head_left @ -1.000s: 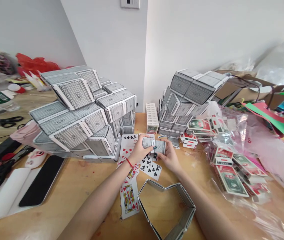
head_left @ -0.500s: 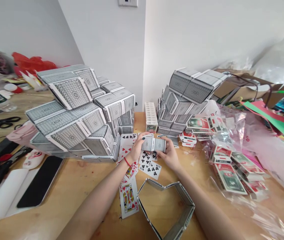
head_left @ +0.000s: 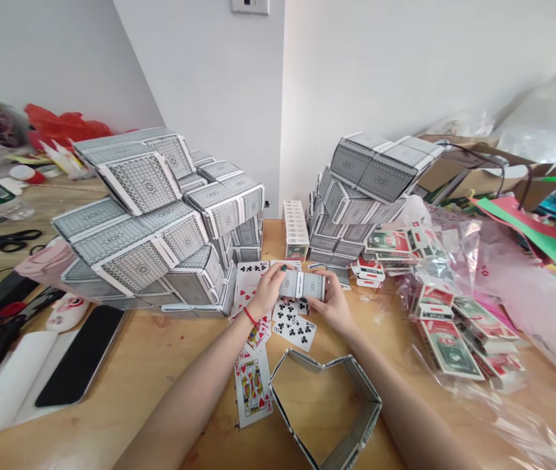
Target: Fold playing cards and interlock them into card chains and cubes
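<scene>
Between my two hands I hold a pair of playing cards (head_left: 301,285), grey patterned backs toward me, side by side with a white strip between them. My left hand (head_left: 267,292) is closed on their left end, my right hand (head_left: 333,301) on the right end. Beneath lie loose face-up cards, among them an eight of clubs (head_left: 302,334) and a king of hearts (head_left: 253,386). Nearer to me stands a heart-shaped frame (head_left: 370,418) of joined cards, between my forearms.
Stacked blocks of cards stand on the left (head_left: 145,258) and right (head_left: 376,170). A phone (head_left: 79,356) and scissors (head_left: 11,240) lie at left. Card boxes (head_left: 451,349) and clear plastic wrap (head_left: 508,418) spread over the right side. A wall (head_left: 219,85) rises behind.
Hardly anything differs. My left fingers have shifted slightly along the top left of the held cards; my right hand stays in place.
</scene>
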The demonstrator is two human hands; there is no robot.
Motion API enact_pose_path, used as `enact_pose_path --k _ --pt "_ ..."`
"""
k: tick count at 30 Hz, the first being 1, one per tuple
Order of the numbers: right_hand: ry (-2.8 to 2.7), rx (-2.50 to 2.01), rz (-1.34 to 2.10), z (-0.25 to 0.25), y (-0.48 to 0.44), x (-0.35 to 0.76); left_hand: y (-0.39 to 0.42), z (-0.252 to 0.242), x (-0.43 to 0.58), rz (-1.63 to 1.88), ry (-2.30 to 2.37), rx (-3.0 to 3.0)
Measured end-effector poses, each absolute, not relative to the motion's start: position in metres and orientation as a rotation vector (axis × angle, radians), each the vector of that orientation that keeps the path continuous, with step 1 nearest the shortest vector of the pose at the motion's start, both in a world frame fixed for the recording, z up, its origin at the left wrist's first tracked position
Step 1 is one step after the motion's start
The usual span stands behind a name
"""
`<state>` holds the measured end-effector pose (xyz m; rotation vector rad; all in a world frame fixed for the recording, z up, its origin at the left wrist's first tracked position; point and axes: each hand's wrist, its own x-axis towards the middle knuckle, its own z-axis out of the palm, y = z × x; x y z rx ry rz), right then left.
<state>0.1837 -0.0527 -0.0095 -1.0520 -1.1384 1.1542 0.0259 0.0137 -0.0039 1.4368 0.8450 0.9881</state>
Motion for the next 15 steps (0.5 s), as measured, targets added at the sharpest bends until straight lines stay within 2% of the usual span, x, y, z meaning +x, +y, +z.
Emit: enact_pose_path --k 3,8,15 --pt "-1.17 -1.066 1.247 -0.0063 -0.0566 0.1835 0.0117 -0.0064 0.0289 0.863 0.893 1.366" --pt "-1.231 -1.079 1.408 -0.0014 -0.0593 0.1839 0.0146 -0.0083 0.0291 0.934 0.968 1.444" --pt "-1.224 -1.107 1.346 -0.0057 -0.0583 0.1816 0.0144 -0.0025 0.0281 0.918 0.916 1.293"
